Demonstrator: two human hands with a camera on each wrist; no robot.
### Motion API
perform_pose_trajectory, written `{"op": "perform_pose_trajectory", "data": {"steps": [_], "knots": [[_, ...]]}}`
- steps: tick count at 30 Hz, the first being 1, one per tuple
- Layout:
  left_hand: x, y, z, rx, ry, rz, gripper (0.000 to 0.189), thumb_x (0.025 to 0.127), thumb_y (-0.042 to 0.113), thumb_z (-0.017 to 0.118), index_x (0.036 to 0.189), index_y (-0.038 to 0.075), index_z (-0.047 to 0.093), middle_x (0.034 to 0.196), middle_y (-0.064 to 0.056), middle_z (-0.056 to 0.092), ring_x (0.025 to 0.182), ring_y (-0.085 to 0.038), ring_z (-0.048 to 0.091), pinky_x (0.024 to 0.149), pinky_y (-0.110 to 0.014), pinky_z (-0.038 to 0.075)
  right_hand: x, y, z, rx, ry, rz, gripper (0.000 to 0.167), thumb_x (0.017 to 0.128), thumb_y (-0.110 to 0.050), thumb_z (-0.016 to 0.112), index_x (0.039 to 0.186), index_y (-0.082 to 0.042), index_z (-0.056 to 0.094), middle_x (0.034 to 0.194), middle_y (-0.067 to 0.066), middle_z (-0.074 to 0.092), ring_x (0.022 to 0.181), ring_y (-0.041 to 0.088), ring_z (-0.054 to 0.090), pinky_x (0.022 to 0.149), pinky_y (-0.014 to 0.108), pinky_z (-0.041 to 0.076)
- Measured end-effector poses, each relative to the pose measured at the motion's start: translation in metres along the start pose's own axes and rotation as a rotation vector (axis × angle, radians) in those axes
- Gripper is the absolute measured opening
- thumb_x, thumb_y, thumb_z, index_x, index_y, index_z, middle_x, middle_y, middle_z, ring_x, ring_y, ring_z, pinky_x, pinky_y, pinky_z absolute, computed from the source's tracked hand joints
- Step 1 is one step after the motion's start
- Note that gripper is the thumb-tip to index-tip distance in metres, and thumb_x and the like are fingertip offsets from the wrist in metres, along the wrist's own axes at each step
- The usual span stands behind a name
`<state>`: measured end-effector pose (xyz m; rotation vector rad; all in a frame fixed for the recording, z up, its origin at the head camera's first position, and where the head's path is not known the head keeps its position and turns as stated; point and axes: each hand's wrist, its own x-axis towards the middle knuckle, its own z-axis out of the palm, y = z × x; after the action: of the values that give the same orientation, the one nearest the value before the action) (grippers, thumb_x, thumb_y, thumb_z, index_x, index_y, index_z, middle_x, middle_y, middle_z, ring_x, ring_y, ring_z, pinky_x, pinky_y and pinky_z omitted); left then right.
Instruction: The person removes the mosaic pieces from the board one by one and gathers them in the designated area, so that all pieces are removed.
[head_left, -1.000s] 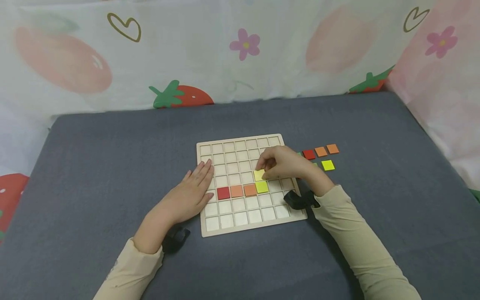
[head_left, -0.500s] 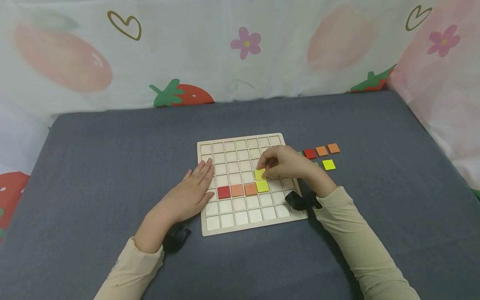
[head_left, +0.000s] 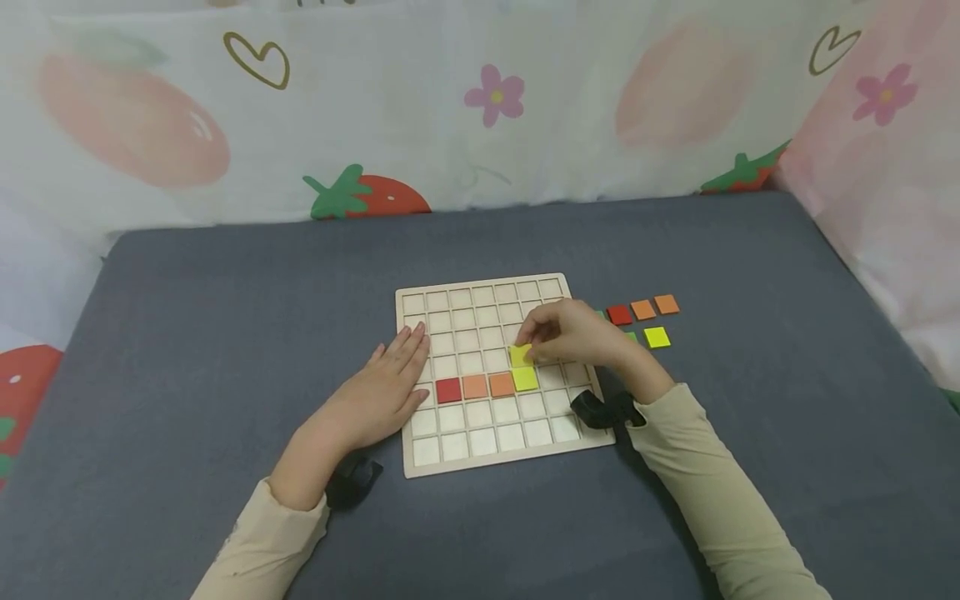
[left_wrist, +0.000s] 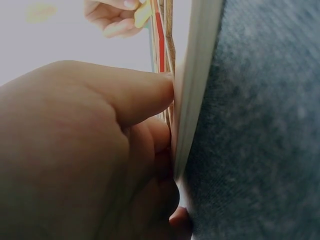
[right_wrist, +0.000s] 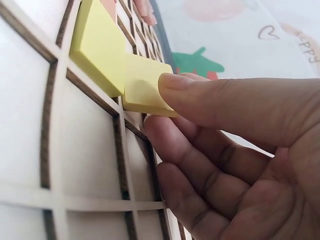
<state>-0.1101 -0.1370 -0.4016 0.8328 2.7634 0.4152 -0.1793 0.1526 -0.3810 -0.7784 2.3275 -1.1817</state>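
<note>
"So, where is the yellow tile [head_left: 521,356]?"

"Right over the wooden board [head_left: 482,442], in the right hand [head_left: 573,333]. The thumb and a finger pinch it, and the other fingers are bent."

"Is it down in a square?"

"I can't tell if it lies flat. It is right next to another tile, the bright yellow one [head_left: 525,379], on the side away from the person."

"What comes next to that bright one?"

"A row! Going left, you see one orange tile [head_left: 502,384], then a second orange one [head_left: 475,387], then a red tile [head_left: 448,390]. They sit in the little squares."

"And the left hand [head_left: 382,392]?"

"That one is stretched out on the left edge of the board. Its fingers are long and straight, and it has hold of nothing. Its thumb touches the board too."

"Any more tiles?"

"Yes, past the right hand, on the gray counter [head_left: 225,333]. One is red [head_left: 619,314], two are orange [head_left: 642,309] [head_left: 667,304], and one is yellow [head_left: 657,337]. Bits of green [head_left: 632,337] peek out from behind the hand."

"What is the person wearing?"

"Light tan sleeves [head_left: 720,492]. There is a black thing [head_left: 352,481] by each wrist."

"And way at the back?"

"A white cloth [head_left: 570,125] hangs there, with strawberries, pink flowers and gold hearts on it."
</note>
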Motion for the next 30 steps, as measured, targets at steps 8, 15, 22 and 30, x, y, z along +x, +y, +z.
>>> {"op": "perform_pose_trajectory", "data": {"steps": [8,15,22,30], "knots": [[-0.002,0.001,0.001,-0.002,0.000,-0.002,0.064,0.099,0.023,0.046,0.148,-0.005,0.016,0.156,-0.017,0.005,0.143,-0.030,0.003,0.112,-0.051,0.015,-0.001,0.002,0.002,0.044,0.001,-0.026,0.010,0.081,0.002,0.070,0.091,-0.001,0.070,0.083,0.005,0.067,0.077,0.019,0.062,0.069,0.031,0.050],[0.000,0.000,-0.001,0.000,0.006,0.003,0.065,0.099,0.024,0.046,0.148,-0.006,0.016,0.156,-0.018,0.006,0.143,-0.031,0.004,0.112,-0.052,0.015,0.001,0.003,0.000,0.045,0.014,-0.012,0.009,0.082,0.002,0.069,0.091,-0.001,0.071,0.082,0.005,0.068,0.074,0.020,0.063,0.065,0.029,0.050],[0.000,0.001,0.000,-0.008,-0.004,0.002,0.065,0.099,0.023,0.046,0.148,-0.006,0.014,0.156,-0.018,0.004,0.143,-0.032,0.003,0.112,-0.052,0.014,-0.003,0.002,-0.005,0.032,0.045,-0.016,0.009,0.083,0.001,0.068,0.091,-0.001,0.072,0.084,0.005,0.069,0.074,0.019,0.062,0.065,0.027,0.048],[0.000,0.000,-0.002,-0.026,-0.012,0.012,0.065,0.099,0.022,0.046,0.148,-0.007,0.014,0.156,-0.019,0.004,0.143,-0.032,0.003,0.112,-0.053,0.012,-0.011,0.003,-0.018,0.128,0.083,0.027,0.010,0.085,0.003,0.066,0.094,0.003,0.071,0.091,0.011,0.069,0.081,0.017,0.065,0.070,0.027,0.050]]}}
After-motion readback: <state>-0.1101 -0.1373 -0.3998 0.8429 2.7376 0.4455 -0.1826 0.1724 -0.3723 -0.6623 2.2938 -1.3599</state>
